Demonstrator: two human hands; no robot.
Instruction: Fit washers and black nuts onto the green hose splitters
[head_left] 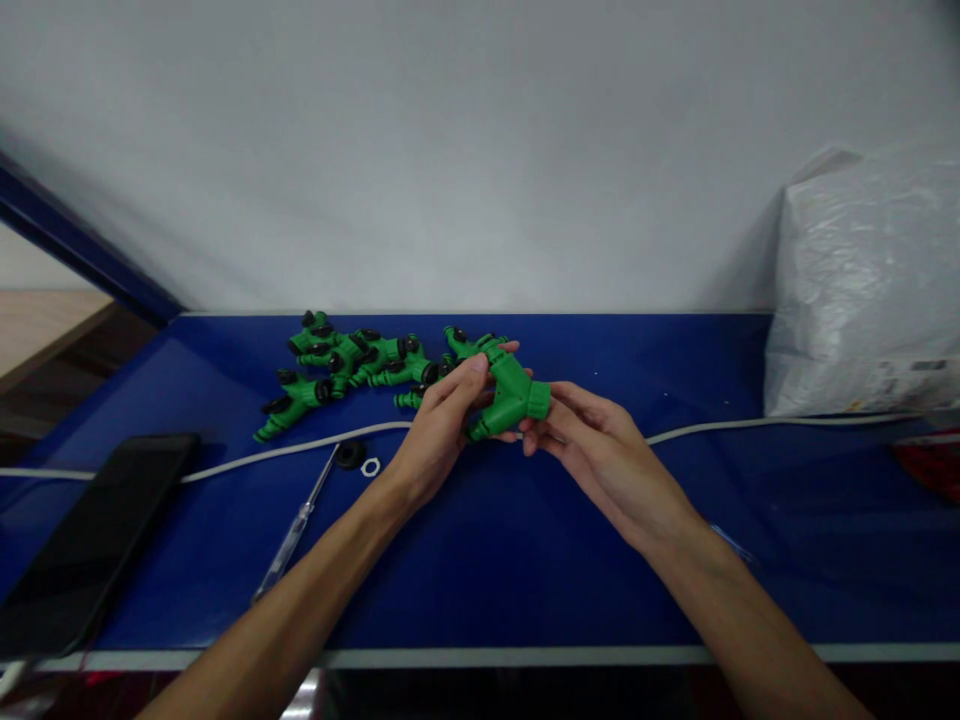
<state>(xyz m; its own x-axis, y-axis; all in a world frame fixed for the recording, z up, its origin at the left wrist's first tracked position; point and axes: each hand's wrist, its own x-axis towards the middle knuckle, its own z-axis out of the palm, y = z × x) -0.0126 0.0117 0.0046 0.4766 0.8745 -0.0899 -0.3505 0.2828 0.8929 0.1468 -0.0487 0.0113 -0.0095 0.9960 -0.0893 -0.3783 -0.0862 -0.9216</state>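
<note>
Above the blue table, both hands hold one green plastic Y-shaped hose connector (510, 393). My left hand (448, 410) is closed around its forked side, the thumb pressed on the upper branch. The fingers of my right hand (589, 430) are closed on the single collar end, which points right. Behind my left hand lies a group of similar green hose connectors (379, 357) with black valve levers, partly covered by that hand. A screwdriver (296, 535) with a clear handle rests near my left forearm, its tip by a black ring (349, 454) and a white washer (370, 467).
On the left of the blue table (480, 570) lies a black phone (97, 540). A white cable (292, 443) crosses the table from side to side. A bulky plastic-wrapped package (862, 290) stands at the right, against the pale wall (480, 150).
</note>
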